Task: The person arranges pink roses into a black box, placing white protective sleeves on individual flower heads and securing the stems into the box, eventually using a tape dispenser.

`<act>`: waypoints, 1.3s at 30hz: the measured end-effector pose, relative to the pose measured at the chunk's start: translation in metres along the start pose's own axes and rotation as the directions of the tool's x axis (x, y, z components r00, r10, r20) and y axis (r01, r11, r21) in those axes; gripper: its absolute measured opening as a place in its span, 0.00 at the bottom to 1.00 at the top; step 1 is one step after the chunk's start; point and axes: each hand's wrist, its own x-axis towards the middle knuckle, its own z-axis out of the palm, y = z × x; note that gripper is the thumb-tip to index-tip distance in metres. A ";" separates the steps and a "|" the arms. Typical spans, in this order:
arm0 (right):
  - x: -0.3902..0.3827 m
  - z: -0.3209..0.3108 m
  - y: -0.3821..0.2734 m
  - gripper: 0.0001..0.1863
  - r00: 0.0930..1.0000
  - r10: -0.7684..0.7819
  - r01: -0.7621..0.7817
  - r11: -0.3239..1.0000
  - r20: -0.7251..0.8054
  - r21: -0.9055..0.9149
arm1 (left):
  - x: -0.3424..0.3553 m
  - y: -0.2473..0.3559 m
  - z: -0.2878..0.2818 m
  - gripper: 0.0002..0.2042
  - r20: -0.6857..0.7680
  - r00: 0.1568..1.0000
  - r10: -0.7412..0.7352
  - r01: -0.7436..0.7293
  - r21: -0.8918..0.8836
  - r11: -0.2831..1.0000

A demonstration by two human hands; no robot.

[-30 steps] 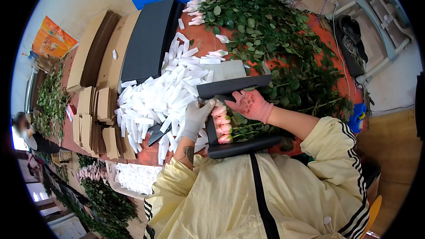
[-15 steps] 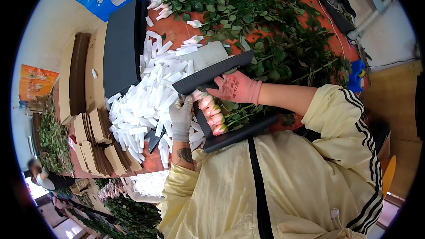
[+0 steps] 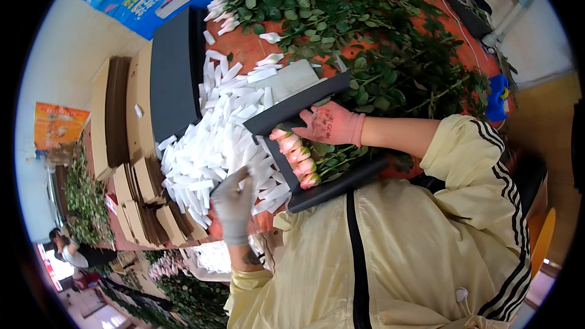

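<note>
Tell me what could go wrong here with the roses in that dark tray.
The right hand alone steadies the pink roses in the dark tray, which overhangs the table edge toward the person's body, so it might tip. The left hand reaches into the loose pile of white sleeves; some lie near the edge and could slide off.

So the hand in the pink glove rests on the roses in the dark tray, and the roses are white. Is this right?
Not quite. In the head view the right hand in the pink glove does rest on the roses in the dark tray, but the blooms are pink, not white. The white things are the paper sleeves beside it.
</note>
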 end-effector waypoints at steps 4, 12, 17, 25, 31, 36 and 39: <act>-0.002 0.002 -0.001 0.20 0.995 0.020 -0.018 1.000 0.102 -0.016 | 0.004 0.054 0.044 0.22 0.200 0.880 0.431 -0.454 0.082 0.887; -0.002 -0.001 -0.002 0.19 0.994 0.043 -0.039 0.999 0.102 -0.037 | 0.014 0.058 0.047 0.26 0.409 0.869 0.279 -0.393 0.228 0.891; 0.001 0.002 -0.001 0.18 0.987 0.027 -0.025 1.000 0.161 -0.017 | 0.013 0.052 0.056 0.25 0.384 0.881 0.276 -0.382 0.235 0.893; -0.010 -0.031 -0.013 0.16 0.997 0.079 -0.078 0.996 0.014 -0.051 | 0.016 0.016 0.051 0.16 0.126 0.988 0.088 -0.058 -0.227 0.972; -0.039 -0.067 -0.035 0.21 0.983 0.180 -0.182 0.965 0.032 0.188 | 0.020 -0.004 0.068 0.25 0.026 0.957 0.288 -0.288 0.162 0.944; -0.056 -0.062 -0.049 0.23 0.962 0.274 -0.265 0.938 -0.009 0.225 | 0.024 -0.019 0.075 0.30 0.107 0.959 0.262 -0.277 0.158 0.948; -0.060 -0.054 -0.053 0.22 0.943 0.332 -0.315 0.884 0.010 0.345 | 0.027 -0.028 0.079 0.33 0.128 0.960 0.248 -0.261 0.099 0.960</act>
